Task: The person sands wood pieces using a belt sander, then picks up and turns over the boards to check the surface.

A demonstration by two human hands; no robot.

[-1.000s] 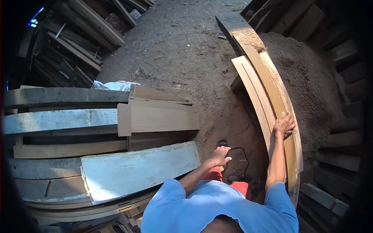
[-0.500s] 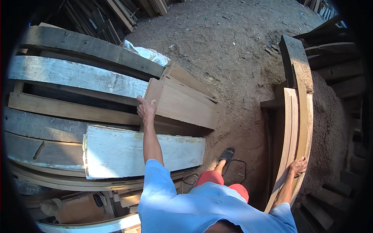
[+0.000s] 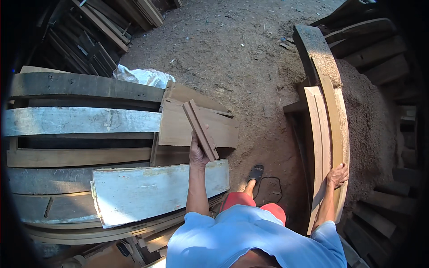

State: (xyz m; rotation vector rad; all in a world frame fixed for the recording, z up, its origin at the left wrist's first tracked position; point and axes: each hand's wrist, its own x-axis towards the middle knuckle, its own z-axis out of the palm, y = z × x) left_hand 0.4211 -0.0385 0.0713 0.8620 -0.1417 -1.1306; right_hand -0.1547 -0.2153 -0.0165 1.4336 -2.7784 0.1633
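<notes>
Among boards (image 3: 147, 192), left hand (image 3: 197, 154) holding grooved strip (image 3: 199, 129), right hand (image 3: 338, 175) on plank (image 3: 331, 120)

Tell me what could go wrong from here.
The left grip holds the short wooden piece toward its lower end, at a tilt, so it might tip or slip. The dark cord lies close to the dark sandal and could snag it. The right grip rests on the long boards, which might shift if pressed unevenly.
</notes>
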